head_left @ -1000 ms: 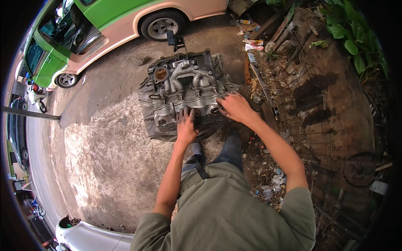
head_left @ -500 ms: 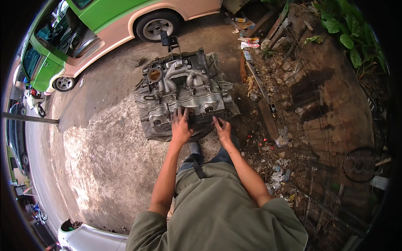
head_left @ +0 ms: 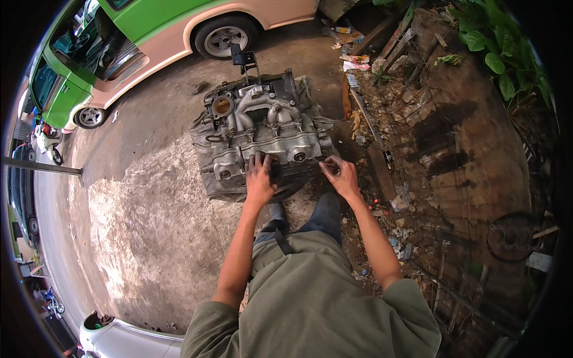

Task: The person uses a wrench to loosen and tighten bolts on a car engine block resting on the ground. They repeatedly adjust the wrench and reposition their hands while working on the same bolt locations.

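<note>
A grey metal car engine (head_left: 262, 134) with its intake manifold on top sits on the concrete ground in front of me. My left hand (head_left: 259, 179) lies flat on the engine's near edge, fingers spread over the casing. My right hand (head_left: 341, 176) is at the engine's near right corner, fingers pinched on a small thin object that I cannot identify. Both forearms reach forward from the lower edge.
A green and beige car (head_left: 149, 42) stands behind the engine. Scrap wood, litter and rubble (head_left: 382, 119) lie to the right on dark soil, with green plants (head_left: 495, 53) beyond. A white vehicle part (head_left: 119, 337) is at the lower left.
My right hand has drawn back from the engine's top to its near right corner. My left hand has stayed on the near edge. The view has shifted closer over the engine.
</note>
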`<action>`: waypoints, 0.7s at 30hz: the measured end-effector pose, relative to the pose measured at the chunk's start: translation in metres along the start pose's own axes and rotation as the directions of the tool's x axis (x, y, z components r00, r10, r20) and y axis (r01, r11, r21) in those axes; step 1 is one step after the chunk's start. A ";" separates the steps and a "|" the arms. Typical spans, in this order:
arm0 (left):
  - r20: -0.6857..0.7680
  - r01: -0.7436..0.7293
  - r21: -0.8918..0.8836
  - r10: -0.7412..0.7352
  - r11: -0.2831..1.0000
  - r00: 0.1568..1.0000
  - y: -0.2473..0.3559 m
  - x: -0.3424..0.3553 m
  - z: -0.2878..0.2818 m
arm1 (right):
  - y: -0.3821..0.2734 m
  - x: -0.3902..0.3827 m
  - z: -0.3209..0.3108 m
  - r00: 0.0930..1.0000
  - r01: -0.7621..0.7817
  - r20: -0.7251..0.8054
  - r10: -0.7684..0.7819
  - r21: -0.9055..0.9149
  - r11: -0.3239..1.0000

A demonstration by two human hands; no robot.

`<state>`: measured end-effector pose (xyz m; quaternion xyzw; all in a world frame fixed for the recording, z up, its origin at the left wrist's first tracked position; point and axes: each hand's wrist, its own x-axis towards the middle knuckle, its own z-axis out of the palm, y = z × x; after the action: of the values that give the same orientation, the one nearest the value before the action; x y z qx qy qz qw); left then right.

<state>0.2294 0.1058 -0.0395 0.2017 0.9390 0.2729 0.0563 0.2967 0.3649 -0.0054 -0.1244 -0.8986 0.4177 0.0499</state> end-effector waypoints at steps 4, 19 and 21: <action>-0.014 -0.026 -0.012 0.026 1.000 1.000 0.002 0.001 -0.004 | -0.010 0.019 -0.011 0.973 0.232 0.067 -0.222 -0.255 0.939; -0.027 -0.023 -0.013 0.022 1.000 0.999 -0.005 0.000 0.005 | -0.003 0.034 -0.003 0.926 0.371 0.101 -0.363 -0.404 0.836; -0.053 -0.038 -0.019 0.037 0.999 0.998 -0.004 0.000 0.003 | -0.006 0.037 -0.004 0.918 0.392 0.133 -0.374 -0.444 0.806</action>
<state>0.2293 0.1046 -0.0443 0.2114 0.9334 0.2885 0.0286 0.2607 0.3742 0.0016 0.0593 -0.9790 0.1755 0.0845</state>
